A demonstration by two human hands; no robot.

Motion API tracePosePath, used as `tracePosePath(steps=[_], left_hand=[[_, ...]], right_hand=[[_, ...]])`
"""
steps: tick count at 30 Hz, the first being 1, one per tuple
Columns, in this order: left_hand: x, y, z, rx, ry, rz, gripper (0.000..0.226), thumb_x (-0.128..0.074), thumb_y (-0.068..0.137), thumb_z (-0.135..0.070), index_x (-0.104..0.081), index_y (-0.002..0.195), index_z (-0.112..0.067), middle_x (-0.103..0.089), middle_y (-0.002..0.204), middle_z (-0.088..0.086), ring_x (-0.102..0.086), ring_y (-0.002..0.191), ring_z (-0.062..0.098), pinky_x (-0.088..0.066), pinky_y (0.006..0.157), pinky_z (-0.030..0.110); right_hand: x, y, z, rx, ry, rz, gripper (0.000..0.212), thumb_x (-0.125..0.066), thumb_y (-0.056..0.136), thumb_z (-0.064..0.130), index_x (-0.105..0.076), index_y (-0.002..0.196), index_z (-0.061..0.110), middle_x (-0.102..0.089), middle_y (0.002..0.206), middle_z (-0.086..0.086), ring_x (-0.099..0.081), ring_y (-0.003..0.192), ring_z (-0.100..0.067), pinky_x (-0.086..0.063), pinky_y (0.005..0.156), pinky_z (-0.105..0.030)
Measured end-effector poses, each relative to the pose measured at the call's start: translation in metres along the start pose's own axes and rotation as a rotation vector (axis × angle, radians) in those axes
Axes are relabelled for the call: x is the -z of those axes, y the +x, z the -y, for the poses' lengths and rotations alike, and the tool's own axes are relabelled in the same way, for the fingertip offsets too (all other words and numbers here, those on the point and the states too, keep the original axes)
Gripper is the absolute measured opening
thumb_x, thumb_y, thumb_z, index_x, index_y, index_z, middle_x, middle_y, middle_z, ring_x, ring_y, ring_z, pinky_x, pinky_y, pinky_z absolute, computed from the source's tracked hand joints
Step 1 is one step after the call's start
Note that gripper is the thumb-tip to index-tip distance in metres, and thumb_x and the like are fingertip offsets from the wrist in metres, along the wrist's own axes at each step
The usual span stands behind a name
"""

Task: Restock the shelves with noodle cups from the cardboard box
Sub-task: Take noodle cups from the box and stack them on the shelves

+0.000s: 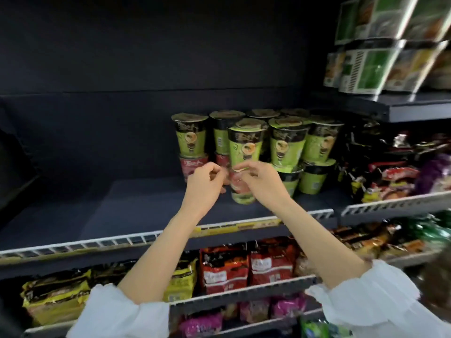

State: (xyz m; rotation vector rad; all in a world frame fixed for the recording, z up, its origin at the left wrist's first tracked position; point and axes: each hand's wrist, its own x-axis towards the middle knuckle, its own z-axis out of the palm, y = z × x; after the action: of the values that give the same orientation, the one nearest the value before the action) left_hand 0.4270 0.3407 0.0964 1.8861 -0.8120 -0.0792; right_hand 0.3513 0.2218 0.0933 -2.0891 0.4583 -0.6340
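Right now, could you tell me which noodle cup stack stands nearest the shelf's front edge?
The front stack between the left hand and right hand; the other stacks stand behind it.

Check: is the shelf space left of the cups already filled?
No. Left of the green cups, the shelf shows only bare dark surface up to its wire rail.

Two bare forearms in white sleeves reaching up to a dark shelf (146,211) with a white wire front rail. Left hand (203,182) and right hand (262,181) either side of a front two-high stack of noodle cups: green upper cup (245,145), lower cup (241,191) between the curled fingers; exact contact unclear. More stacked green and red cups (288,142) behind. Noodle packets (227,267) on lower shelves; boxed bowls (368,69) upper right.
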Motion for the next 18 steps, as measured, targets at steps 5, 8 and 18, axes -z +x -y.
tracePosePath(steps=[5, 8, 18], left_hand=[[-0.085, -0.051, -0.043, -0.049, -0.09, 0.204, 0.019, -0.047, 0.097, -0.019, -0.062, 0.088, -0.012, -0.07, 0.082, 0.004, -0.062, 0.062, 0.017, -0.049, 0.061, 0.024], [-0.149, -0.078, -0.07, -0.085, -0.106, 0.371, 0.018, -0.047, 0.097, -0.021, -0.062, 0.09, -0.015, -0.07, 0.082, 0.001, -0.059, 0.057, 0.011, -0.046, 0.052, 0.014], [-0.386, -0.155, -0.172, -0.126, -0.036, 0.777, 0.017, -0.05, 0.094, -0.024, -0.064, 0.096, -0.013, -0.072, 0.089, 0.007, -0.068, 0.078, 0.022, -0.053, 0.072, 0.034]], right_hand=[[0.091, -0.084, -0.036, -0.15, -0.086, -0.174, 0.02, -0.046, 0.096, 0.01, -0.065, 0.102, 0.016, -0.07, 0.086, 0.001, -0.067, 0.077, -0.01, -0.055, 0.075, -0.028], [0.146, -0.131, -0.068, -0.243, -0.113, -0.255, 0.02, -0.045, 0.097, 0.011, -0.064, 0.103, 0.014, -0.07, 0.085, 0.0, -0.067, 0.077, -0.013, -0.054, 0.076, -0.031], [0.328, -0.259, -0.201, -0.557, -0.232, -0.41, 0.022, -0.05, 0.09, 0.004, -0.067, 0.081, 0.014, -0.071, 0.084, -0.014, -0.064, 0.074, -0.026, -0.053, 0.066, -0.032]])
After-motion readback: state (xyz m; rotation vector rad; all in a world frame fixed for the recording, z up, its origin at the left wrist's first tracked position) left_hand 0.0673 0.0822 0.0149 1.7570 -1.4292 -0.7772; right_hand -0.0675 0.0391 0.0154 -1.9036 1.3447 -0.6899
